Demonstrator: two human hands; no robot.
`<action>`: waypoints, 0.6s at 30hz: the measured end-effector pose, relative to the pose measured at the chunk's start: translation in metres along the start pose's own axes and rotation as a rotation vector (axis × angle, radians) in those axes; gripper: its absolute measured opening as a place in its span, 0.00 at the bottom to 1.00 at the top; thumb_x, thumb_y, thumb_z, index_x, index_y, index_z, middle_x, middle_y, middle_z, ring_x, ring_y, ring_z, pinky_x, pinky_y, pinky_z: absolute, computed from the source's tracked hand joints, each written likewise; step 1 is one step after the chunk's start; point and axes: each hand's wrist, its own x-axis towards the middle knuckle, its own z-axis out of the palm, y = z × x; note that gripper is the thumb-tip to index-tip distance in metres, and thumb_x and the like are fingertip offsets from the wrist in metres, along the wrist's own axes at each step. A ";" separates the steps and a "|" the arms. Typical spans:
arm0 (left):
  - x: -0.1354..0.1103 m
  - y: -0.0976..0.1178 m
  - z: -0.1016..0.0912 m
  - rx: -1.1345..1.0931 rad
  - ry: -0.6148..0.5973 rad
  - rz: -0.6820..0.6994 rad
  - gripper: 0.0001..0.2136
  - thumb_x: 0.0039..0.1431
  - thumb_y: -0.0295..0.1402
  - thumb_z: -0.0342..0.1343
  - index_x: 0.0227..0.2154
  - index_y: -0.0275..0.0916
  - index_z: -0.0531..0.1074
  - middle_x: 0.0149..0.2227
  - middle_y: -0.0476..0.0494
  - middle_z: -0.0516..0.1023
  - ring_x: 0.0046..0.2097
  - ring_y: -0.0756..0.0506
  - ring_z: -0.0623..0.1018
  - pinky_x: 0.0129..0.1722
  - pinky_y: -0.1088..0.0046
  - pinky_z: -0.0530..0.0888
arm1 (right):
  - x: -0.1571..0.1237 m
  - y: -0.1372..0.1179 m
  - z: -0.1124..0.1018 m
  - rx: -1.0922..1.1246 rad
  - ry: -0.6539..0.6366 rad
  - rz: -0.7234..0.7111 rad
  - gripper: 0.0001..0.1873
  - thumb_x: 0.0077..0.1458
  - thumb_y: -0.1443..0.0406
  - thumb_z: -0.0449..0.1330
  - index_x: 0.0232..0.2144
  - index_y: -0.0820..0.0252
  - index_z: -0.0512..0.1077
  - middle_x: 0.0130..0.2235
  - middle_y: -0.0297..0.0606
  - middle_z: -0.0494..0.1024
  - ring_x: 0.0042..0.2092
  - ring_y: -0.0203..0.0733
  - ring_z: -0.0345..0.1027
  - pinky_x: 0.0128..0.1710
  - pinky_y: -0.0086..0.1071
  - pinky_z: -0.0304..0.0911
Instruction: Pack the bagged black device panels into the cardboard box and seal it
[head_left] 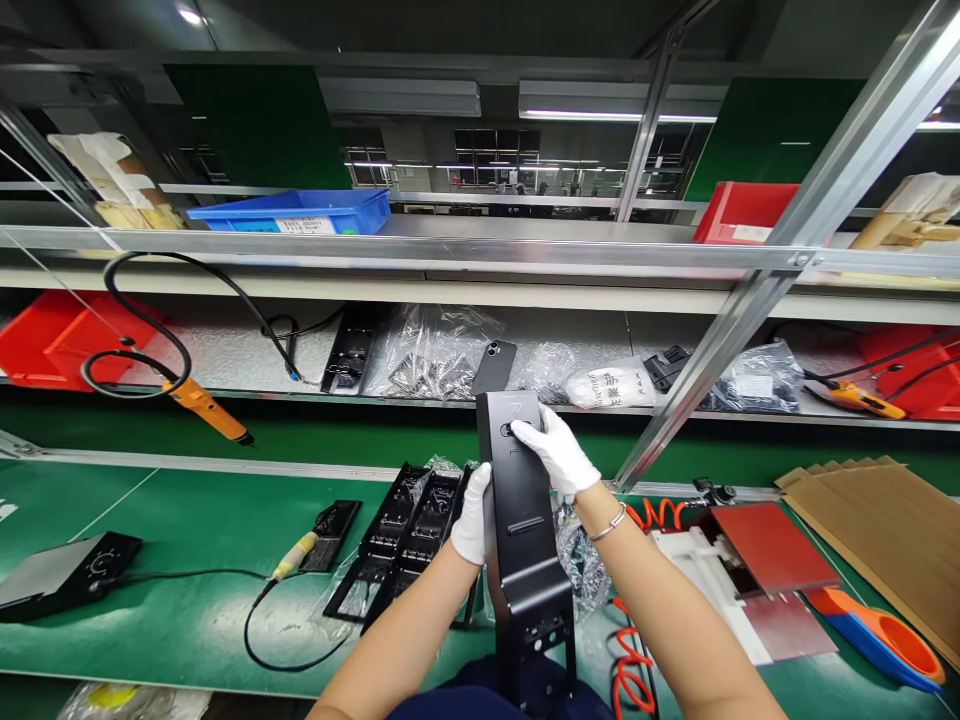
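Holding a long black sheet-metal housing [523, 530] in both hands, in front of the body and above the near part of the green tabletop [202, 625]. Pointing its flat end toward the shelf, its bent, perforated end down near the dark blue clothing [457, 695].

Gripping the upper part of the left edge with the white-gloved left hand [472, 515], pressing fingers to the side wall. Cannot tell the exact placement of the hidden fingertips.

Pinching the upper right edge with the white-gloved right hand [559, 455], laying the thumb on the front face near a round opening. Cannot see the fingers behind it well. Wearing a silver bracelet [609, 523] on that wrist.

Seeing black slotted metal frames [397, 545] on the tabletop just left of the left hand, partly over clear plastic. Farther left: a yellow-handled corded tool [296, 556] against a flat black block [335, 530], then a black control box with a grey top [71, 572].

Right of the housing: crumpled clear plastic [589, 570], orange coiled air hose [630, 672], a fixture with a reddish-brown plate [772, 545], stacked brown cardboard sheets [877, 540].

On the shelf beyond: a dark smartphone [495, 367] by the housing's far end, clear bags of small parts [435, 365], a white printed bag [607, 386]. Hanging at left: an orange screwdriver [208, 410] on a looped black cable [184, 345].
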 end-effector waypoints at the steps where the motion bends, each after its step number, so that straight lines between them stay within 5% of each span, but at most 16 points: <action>1: -0.001 0.000 0.000 0.008 -0.002 0.007 0.25 0.60 0.49 0.57 0.52 0.35 0.76 0.53 0.37 0.79 0.56 0.35 0.77 0.66 0.54 0.63 | 0.000 -0.001 0.002 0.019 0.016 0.008 0.27 0.42 0.57 0.72 0.44 0.58 0.72 0.43 0.37 0.82 0.44 0.44 0.76 0.50 0.39 0.70; 7: -0.007 0.002 -0.002 0.054 -0.048 -0.036 0.24 0.59 0.50 0.58 0.51 0.37 0.77 0.53 0.38 0.79 0.57 0.35 0.76 0.67 0.54 0.61 | -0.002 -0.005 0.004 0.054 0.041 -0.013 0.26 0.40 0.57 0.73 0.42 0.59 0.73 0.44 0.39 0.82 0.45 0.47 0.76 0.51 0.42 0.70; 11: -0.008 0.005 -0.007 0.076 -0.115 -0.041 0.29 0.55 0.54 0.60 0.53 0.37 0.77 0.56 0.38 0.77 0.59 0.33 0.74 0.68 0.52 0.58 | -0.008 -0.007 0.000 0.053 -0.053 -0.044 0.26 0.50 0.49 0.66 0.47 0.56 0.73 0.50 0.39 0.80 0.52 0.46 0.73 0.56 0.41 0.67; 18: -0.007 -0.001 -0.016 0.041 -0.211 -0.004 0.22 0.60 0.49 0.58 0.50 0.40 0.79 0.52 0.43 0.80 0.56 0.40 0.77 0.66 0.64 0.62 | -0.014 -0.009 0.014 -0.084 0.026 -0.082 0.26 0.46 0.54 0.70 0.45 0.58 0.71 0.46 0.42 0.80 0.49 0.50 0.74 0.55 0.46 0.68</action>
